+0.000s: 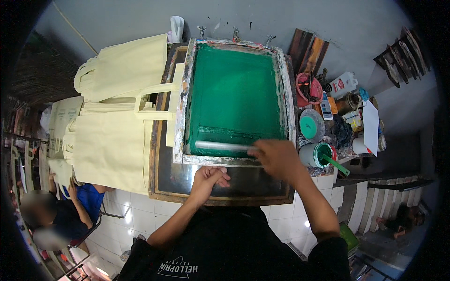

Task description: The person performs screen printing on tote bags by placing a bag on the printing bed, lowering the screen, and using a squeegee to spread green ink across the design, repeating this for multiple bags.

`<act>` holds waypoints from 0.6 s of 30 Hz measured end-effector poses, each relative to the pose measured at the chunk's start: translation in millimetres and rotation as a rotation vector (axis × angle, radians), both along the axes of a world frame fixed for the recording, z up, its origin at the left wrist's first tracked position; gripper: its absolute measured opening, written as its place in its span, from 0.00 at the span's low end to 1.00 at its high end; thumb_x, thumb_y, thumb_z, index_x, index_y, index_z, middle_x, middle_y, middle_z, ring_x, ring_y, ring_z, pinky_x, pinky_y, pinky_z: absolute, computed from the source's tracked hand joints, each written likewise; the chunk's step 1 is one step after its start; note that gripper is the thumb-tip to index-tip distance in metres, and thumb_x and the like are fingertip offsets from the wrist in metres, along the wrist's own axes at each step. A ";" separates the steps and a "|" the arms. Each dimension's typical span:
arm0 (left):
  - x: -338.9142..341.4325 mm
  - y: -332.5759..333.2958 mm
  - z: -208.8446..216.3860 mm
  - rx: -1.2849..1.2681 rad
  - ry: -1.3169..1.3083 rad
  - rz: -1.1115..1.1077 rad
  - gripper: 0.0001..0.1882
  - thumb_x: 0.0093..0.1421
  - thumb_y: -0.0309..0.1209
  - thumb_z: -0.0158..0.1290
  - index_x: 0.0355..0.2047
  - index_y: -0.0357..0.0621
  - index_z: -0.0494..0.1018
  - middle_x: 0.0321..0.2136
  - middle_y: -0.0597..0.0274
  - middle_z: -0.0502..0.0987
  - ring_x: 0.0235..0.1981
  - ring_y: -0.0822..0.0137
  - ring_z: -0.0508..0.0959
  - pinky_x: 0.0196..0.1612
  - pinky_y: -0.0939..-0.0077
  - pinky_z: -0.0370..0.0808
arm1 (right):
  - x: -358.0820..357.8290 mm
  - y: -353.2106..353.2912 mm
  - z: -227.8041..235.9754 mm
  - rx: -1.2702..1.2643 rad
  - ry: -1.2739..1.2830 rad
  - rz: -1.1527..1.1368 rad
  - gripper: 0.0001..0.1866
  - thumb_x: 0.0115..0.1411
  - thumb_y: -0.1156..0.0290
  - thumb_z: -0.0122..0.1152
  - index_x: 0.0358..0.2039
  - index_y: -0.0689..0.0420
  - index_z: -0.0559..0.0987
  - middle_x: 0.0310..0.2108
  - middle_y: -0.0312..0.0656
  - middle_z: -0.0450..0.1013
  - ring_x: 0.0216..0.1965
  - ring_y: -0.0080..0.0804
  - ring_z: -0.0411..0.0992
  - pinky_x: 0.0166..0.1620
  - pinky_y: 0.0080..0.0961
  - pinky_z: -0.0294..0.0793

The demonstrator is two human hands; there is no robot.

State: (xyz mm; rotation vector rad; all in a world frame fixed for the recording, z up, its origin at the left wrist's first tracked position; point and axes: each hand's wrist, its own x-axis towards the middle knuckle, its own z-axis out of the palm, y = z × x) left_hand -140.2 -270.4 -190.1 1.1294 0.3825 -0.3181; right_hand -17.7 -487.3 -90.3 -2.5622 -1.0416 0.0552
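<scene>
A screen-printing frame [178, 136] with paint-crusted edges lies in front of me, its mesh coated in green ink [234, 93]. My right hand [276, 159] grips a squeegee [220, 146], a pale straight bar laid across the near end of the mesh. Ridges of thick ink run just beyond it. My left hand [209, 181] is at the frame's near edge, above the dark glossy board. Its fingers are curled in and no object shows in them. Under the frame's left side lies a cream tote bag [157, 114], its handle sticking out.
Stacks of cream bags [112, 147] lie at left. To the right stand an ink tub [315, 154] with a green stirrer, a bowl of green ink [311, 126], a pink basket [308, 88] and a white jug [344, 83]. A seated person [70, 210] handles bags at lower left.
</scene>
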 end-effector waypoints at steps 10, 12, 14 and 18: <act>-5.4 0.7 -1.8 -0.037 0.004 0.019 0.11 0.67 0.30 0.55 0.37 0.31 0.75 0.27 0.50 0.81 0.24 0.63 0.82 0.31 0.72 0.79 | 67.2 23.9 -51.1 -0.028 -0.323 0.028 0.10 0.61 0.62 0.64 0.36 0.54 0.77 0.26 0.44 0.77 0.27 0.41 0.78 0.29 0.38 0.75; -2.8 2.0 -3.7 -0.028 0.002 -0.026 0.11 0.67 0.30 0.53 0.37 0.30 0.75 0.27 0.49 0.81 0.25 0.62 0.83 0.32 0.70 0.80 | 127.0 27.1 -52.7 0.004 -0.285 0.015 0.13 0.64 0.57 0.61 0.37 0.54 0.78 0.24 0.47 0.76 0.27 0.46 0.77 0.29 0.43 0.74; 1.3 7.2 -2.3 -0.067 0.035 -0.074 0.12 0.67 0.30 0.52 0.39 0.29 0.74 0.28 0.47 0.82 0.26 0.60 0.84 0.33 0.69 0.81 | 185.7 36.7 -45.3 -0.105 -0.276 -0.064 0.16 0.66 0.53 0.59 0.37 0.55 0.78 0.24 0.50 0.76 0.28 0.51 0.77 0.32 0.48 0.74; 8.1 16.2 19.5 -0.372 0.170 -0.003 0.18 0.67 0.31 0.49 0.50 0.26 0.71 0.44 0.36 0.80 0.41 0.52 0.84 0.45 0.65 0.82 | 276.9 51.6 -6.3 -0.108 0.017 -0.078 0.23 0.63 0.46 0.60 0.48 0.50 0.82 0.33 0.51 0.81 0.39 0.56 0.79 0.44 0.52 0.76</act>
